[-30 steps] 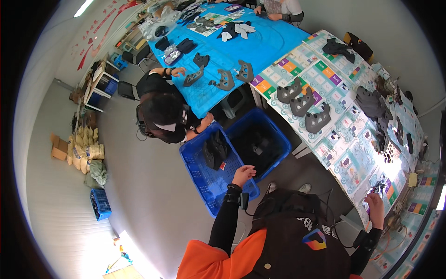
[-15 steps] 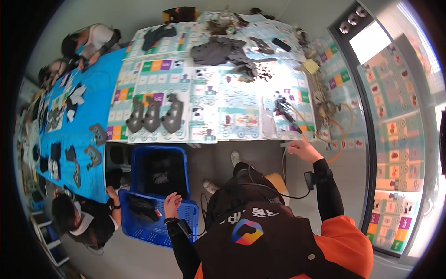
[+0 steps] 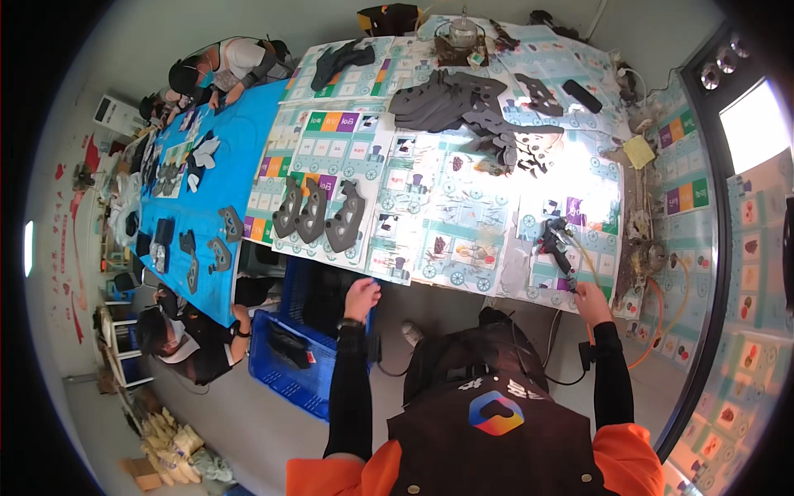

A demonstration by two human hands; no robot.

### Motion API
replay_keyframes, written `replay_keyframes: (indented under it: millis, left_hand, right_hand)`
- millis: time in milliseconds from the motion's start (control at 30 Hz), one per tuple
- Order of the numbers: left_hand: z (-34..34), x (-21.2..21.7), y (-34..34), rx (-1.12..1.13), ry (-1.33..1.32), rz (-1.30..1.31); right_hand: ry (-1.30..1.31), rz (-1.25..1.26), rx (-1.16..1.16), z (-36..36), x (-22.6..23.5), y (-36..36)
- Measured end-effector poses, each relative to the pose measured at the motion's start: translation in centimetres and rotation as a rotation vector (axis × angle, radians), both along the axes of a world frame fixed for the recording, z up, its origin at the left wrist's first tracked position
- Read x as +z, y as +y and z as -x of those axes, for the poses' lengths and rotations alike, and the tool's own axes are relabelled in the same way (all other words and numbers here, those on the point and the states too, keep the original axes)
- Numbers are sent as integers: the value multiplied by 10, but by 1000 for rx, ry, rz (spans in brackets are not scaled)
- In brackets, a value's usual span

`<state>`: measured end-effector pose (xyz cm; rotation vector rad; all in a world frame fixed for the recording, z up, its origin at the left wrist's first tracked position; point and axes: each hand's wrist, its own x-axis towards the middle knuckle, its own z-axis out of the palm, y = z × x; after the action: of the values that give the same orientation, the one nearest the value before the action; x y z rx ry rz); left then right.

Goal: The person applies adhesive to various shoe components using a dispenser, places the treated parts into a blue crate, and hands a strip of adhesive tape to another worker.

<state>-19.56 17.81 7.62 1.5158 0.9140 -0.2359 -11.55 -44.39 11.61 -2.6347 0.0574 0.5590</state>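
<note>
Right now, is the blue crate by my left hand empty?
Not empty: the blue crate has a dark piece lying inside. The left hand hovers beside it.

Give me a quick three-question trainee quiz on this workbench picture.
1. True or false: the left hand holds a tool.
2. Which is nearest the right hand? A) blue crate B) hose C) yellow pad
3. Fill in: the three dark parts lie on the ___.

Key: 1 false, it is empty at the table edge. 2 B. 3 table.
</note>
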Motion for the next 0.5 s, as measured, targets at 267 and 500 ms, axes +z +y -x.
replay_keyframes:
  millis: [267,500]
  left_hand:
    - [-176,7,-123,-150,-69,71]
    - [-390,-14,-285,-516,-403,-660]
  right_hand:
    - [-322,4,74,-71,-24,30]
    - [-287,81,-25,-94,-51,19]
